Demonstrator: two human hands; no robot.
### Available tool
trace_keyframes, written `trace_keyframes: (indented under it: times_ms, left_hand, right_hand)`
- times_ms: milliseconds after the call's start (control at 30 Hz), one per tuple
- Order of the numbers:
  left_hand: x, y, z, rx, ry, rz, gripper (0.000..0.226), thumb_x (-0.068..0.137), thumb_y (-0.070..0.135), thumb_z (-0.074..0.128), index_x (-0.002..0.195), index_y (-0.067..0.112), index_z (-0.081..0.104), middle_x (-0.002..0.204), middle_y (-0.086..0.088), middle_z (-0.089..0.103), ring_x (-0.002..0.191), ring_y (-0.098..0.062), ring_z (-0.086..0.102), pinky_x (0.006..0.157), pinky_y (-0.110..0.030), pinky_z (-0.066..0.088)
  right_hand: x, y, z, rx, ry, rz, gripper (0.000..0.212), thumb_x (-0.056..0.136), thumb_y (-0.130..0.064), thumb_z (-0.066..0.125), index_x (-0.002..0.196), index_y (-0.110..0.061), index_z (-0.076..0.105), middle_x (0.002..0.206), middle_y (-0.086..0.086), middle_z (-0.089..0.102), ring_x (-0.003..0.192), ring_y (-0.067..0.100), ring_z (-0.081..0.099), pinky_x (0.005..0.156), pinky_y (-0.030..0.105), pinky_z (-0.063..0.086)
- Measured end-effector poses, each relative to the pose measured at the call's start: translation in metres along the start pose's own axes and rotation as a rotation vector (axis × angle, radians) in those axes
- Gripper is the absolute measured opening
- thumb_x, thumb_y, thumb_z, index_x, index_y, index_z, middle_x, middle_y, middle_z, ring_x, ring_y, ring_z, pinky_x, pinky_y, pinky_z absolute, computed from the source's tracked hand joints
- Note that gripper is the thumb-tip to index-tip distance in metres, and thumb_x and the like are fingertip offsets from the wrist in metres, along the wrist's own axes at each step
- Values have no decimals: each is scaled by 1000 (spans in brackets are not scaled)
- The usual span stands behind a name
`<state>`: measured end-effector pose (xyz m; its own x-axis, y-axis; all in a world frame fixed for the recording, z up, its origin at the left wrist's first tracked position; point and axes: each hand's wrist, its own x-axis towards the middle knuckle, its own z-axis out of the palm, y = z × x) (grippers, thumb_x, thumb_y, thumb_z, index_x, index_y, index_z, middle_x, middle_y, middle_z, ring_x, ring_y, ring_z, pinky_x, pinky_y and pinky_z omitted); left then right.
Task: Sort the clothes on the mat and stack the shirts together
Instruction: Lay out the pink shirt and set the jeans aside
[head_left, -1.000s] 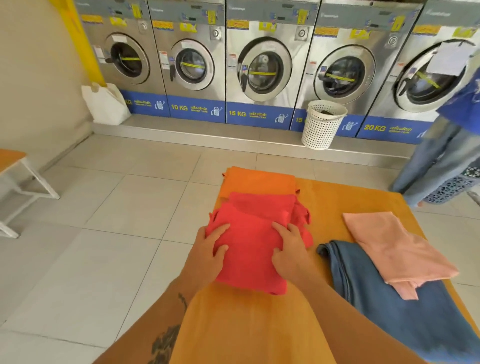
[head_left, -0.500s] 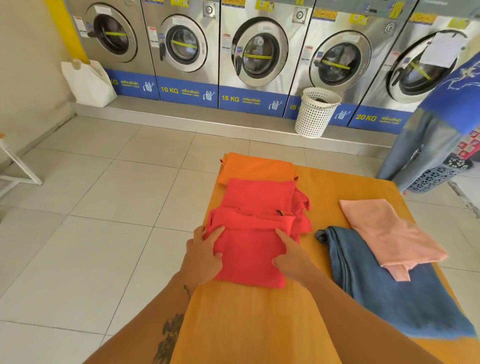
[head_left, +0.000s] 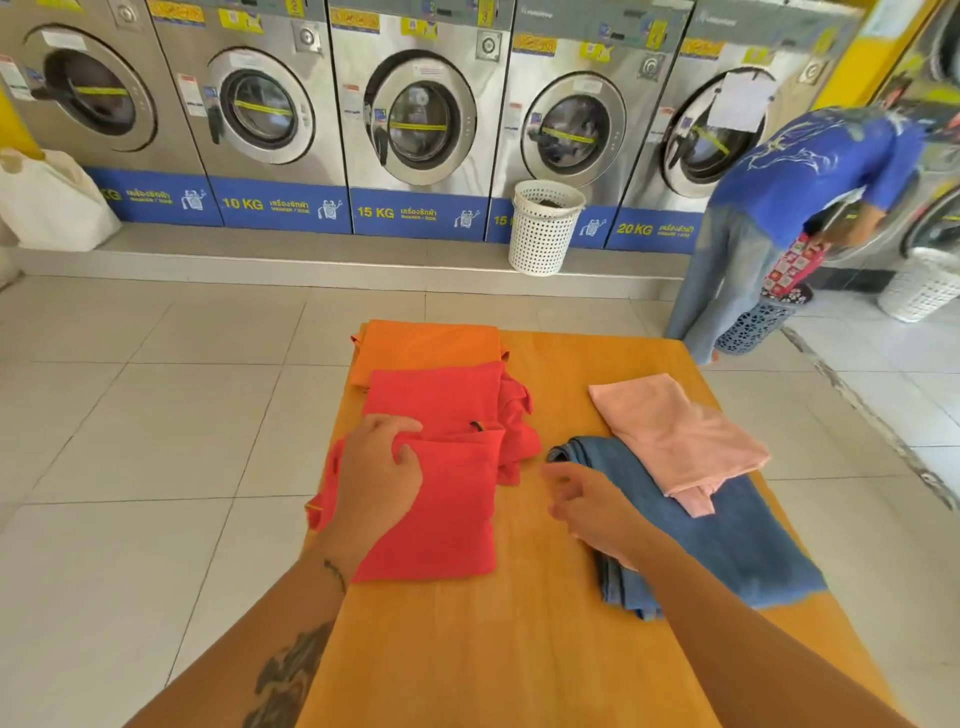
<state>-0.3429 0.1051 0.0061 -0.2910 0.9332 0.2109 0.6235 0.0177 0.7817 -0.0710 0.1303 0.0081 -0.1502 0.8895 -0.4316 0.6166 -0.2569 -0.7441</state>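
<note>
Sorting in progress on an orange mat (head_left: 545, 649) laid over a tiled floor. The left hand (head_left: 376, 470) lies flat on the near red shirt (head_left: 447, 519), fingers spread and closed on nothing, pressing the folded cloth at its upper left, probably to keep the fold from springing open. The right hand (head_left: 587, 506) hangs just above the mat between that shirt and the blue garment (head_left: 727, 540), fingers loosely curled and holding nothing; whether it touches the denim edge cannot be told. Its position suggests a reach toward the right-hand pile.

Count, left column, far to near: one orange folded piece (head_left: 426, 345), one red shirt (head_left: 436, 397) overlapping it, and the near red shirt overlapping that, so three pieces staggered like shingles, not yet squared into one stack. Right column: one blue garment, folded flat, with one pink garment (head_left: 675, 436) lying across its far end, two pieces in all. The two columns lie apart with bare mat between them, consistent with separating shirts from other items. Beyond the mat stand five front-loading washers (head_left: 415, 119) and a white basket (head_left: 543, 228).
</note>
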Motion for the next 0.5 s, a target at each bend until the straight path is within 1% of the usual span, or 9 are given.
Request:
trace_keyframes:
  times_ms: [100, 133, 200, 267, 333, 367, 400, 467, 500]
  left_hand:
    - [7, 36, 35, -57, -88, 96, 38, 85, 4, 49, 107, 30, 66, 110, 14, 53, 102, -1, 52, 90, -21, 40]
    - [8, 48, 49, -63, -122, 132, 39, 85, 4, 48, 108, 29, 66, 109, 14, 53, 100, -1, 53, 89, -20, 40]
    - [10, 70, 78, -77, -188, 191, 40, 86, 3, 47, 108, 30, 65, 108, 14, 53, 97, 1, 52, 85, -17, 39]
    - [11, 88, 109, -92, -271, 212, 40, 88, 5, 45, 110, 33, 64, 110, 16, 51, 96, 5, 52, 79, -11, 37]
    - [15, 105, 139, -78, -365, 234, 41, 89, 9, 45, 117, 32, 62, 112, 17, 49, 95, 6, 50, 78, -8, 38]
    - [17, 114, 154, -68, -407, 247, 41, 89, 9, 45, 119, 33, 61, 113, 16, 48, 97, 4, 51, 83, -11, 39]
    - [19, 122, 168, -65, -446, 255, 43, 89, 10, 45, 119, 36, 59, 114, 17, 47, 102, 1, 51, 89, -17, 40]
    - [23, 139, 193, -70, -512, 254, 49, 89, 10, 46, 115, 51, 53, 114, 23, 44, 106, -3, 50, 93, -23, 42]
    - [26, 146, 206, -65, -541, 252, 49, 90, 11, 46, 117, 52, 52, 118, 23, 44, 108, -3, 50, 93, -24, 43]
  right_hand:
    - [-9, 19, -35, 44, 90, 26, 50, 88, -9, 61, 134, -28, 52, 118, 4, 56, 79, 17, 61, 66, 31, 52]
    - [-13, 26, -48, 53, 130, 38, 49, 88, -10, 61, 132, -30, 52, 119, 3, 55, 77, 16, 61, 63, 28, 52]
    - [-20, 39, -74, 58, 225, 54, 48, 88, -11, 60, 128, -35, 51, 123, -1, 51, 76, 11, 61, 51, 17, 49]
    - [-25, 55, -101, 75, 343, 53, 50, 86, -10, 60, 130, -31, 50, 120, -2, 50, 78, 7, 58, 46, 11, 44]
    - [-27, 72, -126, 98, 467, 57, 54, 84, -10, 60, 134, -25, 47, 121, 2, 50, 82, 15, 58, 49, 15, 44]
    - [-27, 80, -138, 108, 503, 85, 57, 82, -12, 59, 136, -25, 44, 123, 4, 48, 86, 21, 59, 54, 18, 44]
    - [-27, 89, -148, 134, 520, 120, 62, 81, -14, 59, 138, -26, 40, 122, 4, 48, 91, 26, 60, 59, 24, 45]
    - [-24, 104, -166, 229, 521, 164, 67, 79, -22, 60, 140, -29, 34, 119, 4, 54, 93, 24, 61, 66, 31, 46]
    - [-21, 110, -173, 256, 520, 186, 68, 79, -28, 60, 141, -30, 31, 118, 2, 56, 93, 21, 60, 67, 32, 46]
